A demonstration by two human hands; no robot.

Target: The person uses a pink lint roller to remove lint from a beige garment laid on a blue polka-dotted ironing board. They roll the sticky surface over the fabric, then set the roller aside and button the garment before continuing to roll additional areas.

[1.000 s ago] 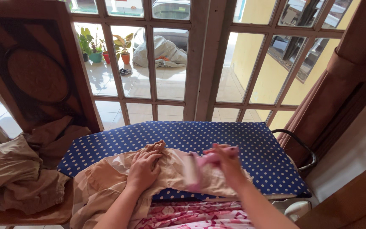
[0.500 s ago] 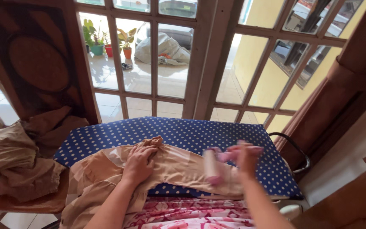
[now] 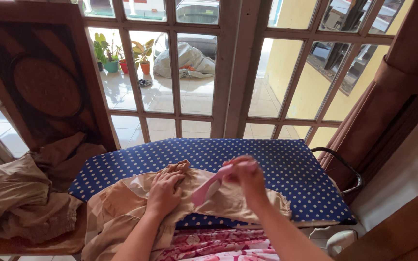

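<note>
The beige garment [image 3: 180,198] at lower centre of the frame could bunch under the pink lint roller [image 3: 209,183] gripped in the right hand [image 3: 245,175], if the flat, open left hand [image 3: 164,191] slips.

Window: a wooden-framed grid of panes [image 3: 228,72] fills the wall behind the ironing board.
Carved panel: a dark wooden panel [image 3: 44,87] with an oval motif leans at the left.
Crumpled cloth: a tan heap [image 3: 20,198] lies on a wooden seat left of the board (well apart from the window).
Curtain: a brown curtain [image 3: 388,96], tied back, hangs at the right.
Outside: potted plants [image 3: 122,53] stand on a tiled floor near a grey cover [image 3: 187,60].
Patterned fabric: pink floral cloth [image 3: 218,244] shows at the bottom edge.
</note>
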